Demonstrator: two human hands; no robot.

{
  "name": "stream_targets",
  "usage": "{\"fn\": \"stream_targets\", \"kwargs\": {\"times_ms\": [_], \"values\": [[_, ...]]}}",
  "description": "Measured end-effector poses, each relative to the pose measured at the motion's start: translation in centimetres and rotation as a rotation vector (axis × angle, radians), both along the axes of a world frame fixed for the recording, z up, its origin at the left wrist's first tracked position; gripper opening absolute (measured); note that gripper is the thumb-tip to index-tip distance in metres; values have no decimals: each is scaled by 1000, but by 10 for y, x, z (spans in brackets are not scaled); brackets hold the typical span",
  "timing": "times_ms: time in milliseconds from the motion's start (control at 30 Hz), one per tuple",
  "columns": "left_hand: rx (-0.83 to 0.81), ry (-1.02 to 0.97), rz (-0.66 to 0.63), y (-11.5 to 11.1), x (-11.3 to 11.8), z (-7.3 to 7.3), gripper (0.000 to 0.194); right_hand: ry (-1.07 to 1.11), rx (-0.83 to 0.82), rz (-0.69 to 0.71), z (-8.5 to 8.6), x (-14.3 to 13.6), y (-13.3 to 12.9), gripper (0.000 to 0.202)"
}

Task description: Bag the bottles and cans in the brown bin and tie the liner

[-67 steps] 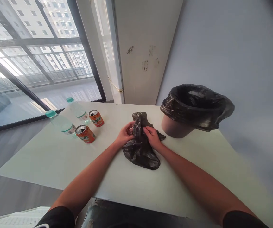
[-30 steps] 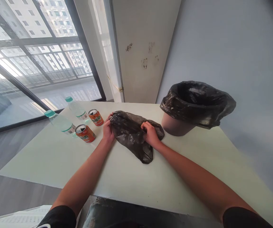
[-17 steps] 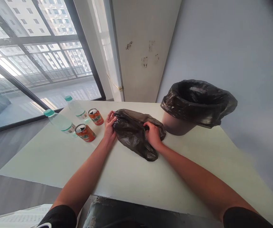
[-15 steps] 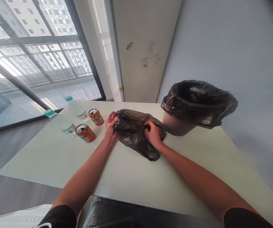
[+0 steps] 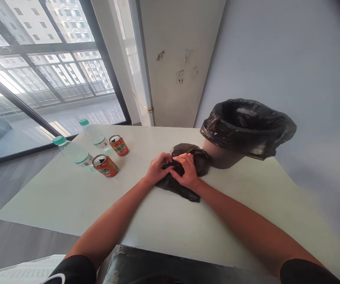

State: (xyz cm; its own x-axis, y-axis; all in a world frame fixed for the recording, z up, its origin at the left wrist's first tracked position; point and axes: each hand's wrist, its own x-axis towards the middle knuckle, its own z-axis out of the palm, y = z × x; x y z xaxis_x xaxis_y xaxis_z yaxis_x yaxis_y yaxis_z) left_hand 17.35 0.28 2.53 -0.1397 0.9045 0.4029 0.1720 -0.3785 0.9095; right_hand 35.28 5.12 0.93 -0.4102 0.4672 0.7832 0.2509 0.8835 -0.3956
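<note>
A crumpled black plastic bag [image 5: 189,150] lies on the white table, bunched up under both hands. My left hand [image 5: 159,169] grips its left side, fingers curled in toward the middle. Right beside it, my right hand [image 5: 187,170] is closed on the gathered part of the bag, the fingertips of the two hands almost meeting. Loose folds spread out beyond the hands to the far right and toward me. What lies inside the bag, if anything, is hidden.
A bin [image 5: 221,154] lined with another black bag [image 5: 243,138] stands at the right, close to the crumpled one. Two orange cans [image 5: 106,166] and two clear bottles [image 5: 74,152] with green caps stand on the left of the table [image 5: 54,205]. A wall rises at the right.
My left hand has moved right, up to my right hand, pressing the bag's left side inward. The bag is now smaller and more bunched. My right hand has barely moved.
</note>
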Motion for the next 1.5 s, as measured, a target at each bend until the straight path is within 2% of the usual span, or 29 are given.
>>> {"fn": "stream_targets", "kwargs": {"times_ms": [100,200,333,433,500,600,667,833,1000,1100,1167,1233,1300,1367,1433,1500], "values": [[24,51,55,-1,1,-4,34,-57,-92,41,-1,-3,1,27],[86,157,23,3,-1,-5,34,-11,-135,111,1,-5,1,11],[115,239,-24,6,-2,-4,37,72,-122,180,2,-5,2,18],[76,278,-33,8,-3,-9,30,133,-130,142,2,-4,4,18],[74,332,-27,10,-5,-14,33,180,-140,85,4,-3,5,20],[129,365,10,13,-7,-20,39,179,-119,18,6,-3,6,21],[197,365,39,13,-7,-20,38,106,-80,24,6,-3,5,20],[312,378,26,10,-2,-18,46,-14,-88,100,0,-8,4,21],[295,389,28,6,0,-14,42,19,-126,41,-1,-8,8,13],[298,441,31,6,1,-9,47,48,-133,18,1,-5,8,12],[307,524,31,5,1,-6,52,58,-123,84,1,-4,7,11],[309,607,26,5,1,-4,51,48,-104,212,1,-4,5,11],[272,667,47,5,0,-4,43,47,-86,327,0,-4,4,13],[196,731,83,6,-1,-5,27,64,-106,375,1,-4,5,14],[131,813,102,8,-2,-8,8,118,-205,408,2,-3,9,12],[110,872,157,10,-5,-9,15,203,-390,472,2,-1,15,5]]}}
